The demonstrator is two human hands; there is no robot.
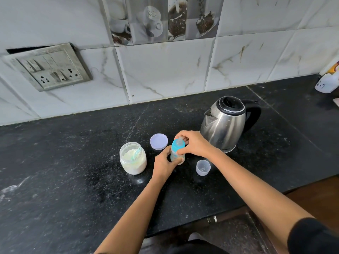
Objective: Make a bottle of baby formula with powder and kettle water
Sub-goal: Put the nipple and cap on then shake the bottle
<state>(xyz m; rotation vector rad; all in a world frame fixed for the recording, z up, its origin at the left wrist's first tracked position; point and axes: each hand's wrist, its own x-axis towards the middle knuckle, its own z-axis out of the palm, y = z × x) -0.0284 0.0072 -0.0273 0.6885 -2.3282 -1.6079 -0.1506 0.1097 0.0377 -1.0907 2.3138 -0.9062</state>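
Observation:
A small baby bottle (pixel 176 153) with a blue collar and clear teat stands on the black counter (pixel 73 162). My left hand (pixel 164 165) grips its lower body. My right hand (pixel 192 143) is curled over the blue collar and teat from the right. An open jar of white powder (pixel 133 158) with a pale scoop inside sits just left of the bottle. Its lilac lid (pixel 158 141) lies flat behind. A steel kettle (pixel 224 123) with a black handle stands to the right, lid closed. A clear bottle cap (pixel 203 167) rests mouth-up in front of the kettle.
A tiled wall with a switch and socket plate (pixel 49 67) rises behind the counter. A white container (pixel 327 83) sits at the far right corner. The counter's front edge runs diagonally at lower right, with a drawer handle (pixel 211 219) below. Powder dust speckles the counter.

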